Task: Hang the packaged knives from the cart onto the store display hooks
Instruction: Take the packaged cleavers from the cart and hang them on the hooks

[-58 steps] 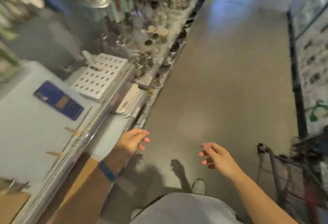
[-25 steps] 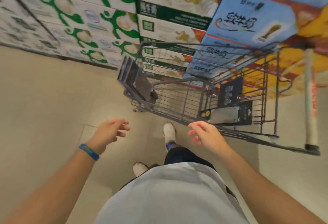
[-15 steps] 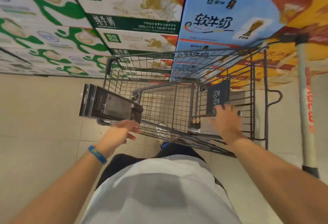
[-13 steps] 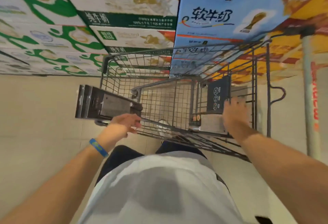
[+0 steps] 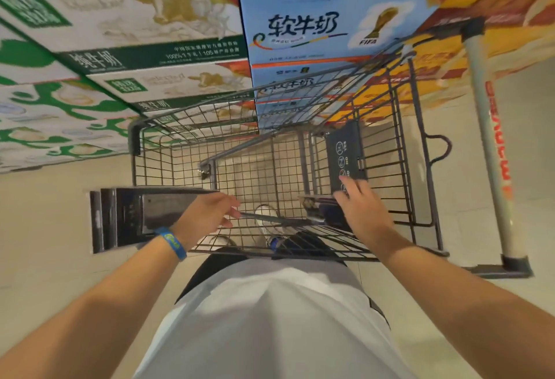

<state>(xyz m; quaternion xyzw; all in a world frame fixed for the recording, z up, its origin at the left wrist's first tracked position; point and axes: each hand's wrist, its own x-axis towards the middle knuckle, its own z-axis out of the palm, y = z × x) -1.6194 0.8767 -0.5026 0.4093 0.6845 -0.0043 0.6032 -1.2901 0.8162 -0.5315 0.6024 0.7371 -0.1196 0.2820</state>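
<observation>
A dark wire shopping cart (image 5: pixel 402 144) stands in front of me. A stack of dark knife packages (image 5: pixel 129 216) rests across its near left rim, and my left hand (image 5: pixel 207 216) lies over the stack's right end with fingers stretched toward the rim. Inside the cart on the right, one dark knife package (image 5: pixel 345 153) stands upright against the wire side, with a flat package (image 5: pixel 315 201) lying below it. My right hand (image 5: pixel 360 210) reaches onto these with fingers spread, fingertips touching the upright package. Neither hand is closed around anything.
The cart's grey handle bar (image 5: pixel 486 138) with red lettering runs along the right. Stacked milk cartons, green-and-white (image 5: pixel 120 48) and blue (image 5: pixel 315 18), rise like a wall behind the cart. Beige tiled floor (image 5: pixel 45 258) lies to the left and right. My feet show through the cart bottom.
I turned from the shelf aisle to the cart. Both hands came down to the packages; in the last half second my right hand shifted slightly left and nearer.
</observation>
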